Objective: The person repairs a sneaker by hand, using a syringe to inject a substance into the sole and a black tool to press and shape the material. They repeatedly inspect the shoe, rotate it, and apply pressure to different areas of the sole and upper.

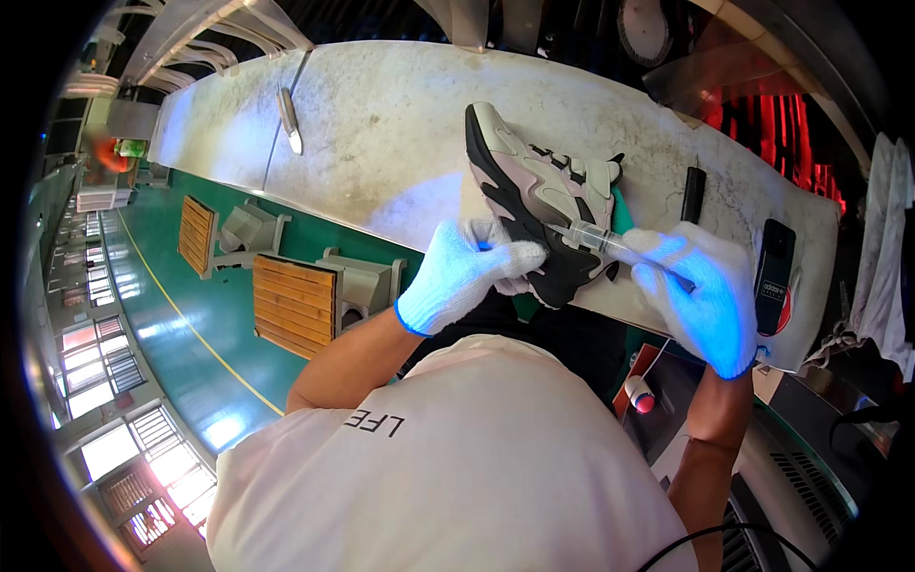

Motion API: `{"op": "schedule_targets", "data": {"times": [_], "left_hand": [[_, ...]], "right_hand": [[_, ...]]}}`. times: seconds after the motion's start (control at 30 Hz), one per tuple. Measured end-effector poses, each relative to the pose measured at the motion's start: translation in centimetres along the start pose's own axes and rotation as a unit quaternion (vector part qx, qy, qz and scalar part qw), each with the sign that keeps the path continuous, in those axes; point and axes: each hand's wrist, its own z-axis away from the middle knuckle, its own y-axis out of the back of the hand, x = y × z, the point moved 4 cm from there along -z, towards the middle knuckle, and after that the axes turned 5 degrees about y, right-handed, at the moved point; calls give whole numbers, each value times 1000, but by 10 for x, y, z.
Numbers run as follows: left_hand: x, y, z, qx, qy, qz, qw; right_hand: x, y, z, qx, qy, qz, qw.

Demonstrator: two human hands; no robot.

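Observation:
A beige and grey sneaker with a thick black sole lies tilted on the long pale worktable, at its near edge. My left hand, in a white knit glove, is closed on the sole near the heel, thumb and fingers pinched together. My right hand, gloved too, is wrapped round a clear syringe. The syringe's tip points left and meets the sneaker's side just above the sole, close to my left thumb. The exact contact spot is too small to make out.
A cutter knife lies at the table's far left. Right of the sneaker are a black bar-shaped object and a black phone-like object. Wooden-topped stools stand left. A small white bottle with a red tip sits below the table edge.

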Motion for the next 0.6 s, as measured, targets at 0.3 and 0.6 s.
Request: {"op": "schedule_targets", "data": {"times": [0.3, 0.6], "left_hand": [[2, 0, 2, 8, 5, -10, 1000], [5, 2, -1, 7, 0, -9, 1000]], "right_hand": [[-3, 4, -6, -7, 23, 0, 1000], [30, -11, 10, 27, -17, -124, 992]]}}
